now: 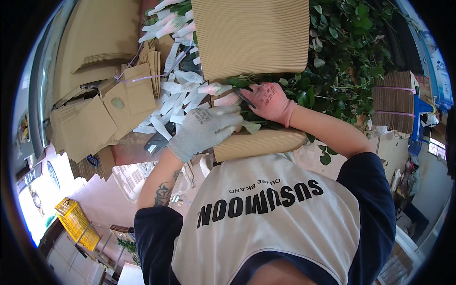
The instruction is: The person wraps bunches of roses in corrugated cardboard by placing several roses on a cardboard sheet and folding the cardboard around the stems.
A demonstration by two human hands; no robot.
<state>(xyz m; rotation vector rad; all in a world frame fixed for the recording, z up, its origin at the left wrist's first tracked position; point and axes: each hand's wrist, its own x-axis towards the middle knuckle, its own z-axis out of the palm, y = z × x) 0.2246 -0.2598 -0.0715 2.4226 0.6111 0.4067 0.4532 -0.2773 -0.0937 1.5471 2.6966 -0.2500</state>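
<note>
Landmark: the upper corrugated card sheet [251, 40].

Pink bud in white mesh sleeve [228, 99]: just below the sheet's lower edge, left of its midline, between the hands. Other sleeved blooms [190, 76] lie heaped left of the sheet; leafy stems [342, 90] spread to its right. A folded card piece [261, 143] sits below it, nearest the body.

Right hand [268, 102], pink glove: below the sheet, fingers curled, apparently grasping a slim dark object [245, 99]; its kind is unclear. Left hand [206, 129], grey glove: below and left of the sheet, fingers reaching toward the bud; cannot tell whether it grips anything.

Step in hand, judged: positioning sleeved stems between card layers. Next move calls for steadying the bud without crushing petals.
</note>
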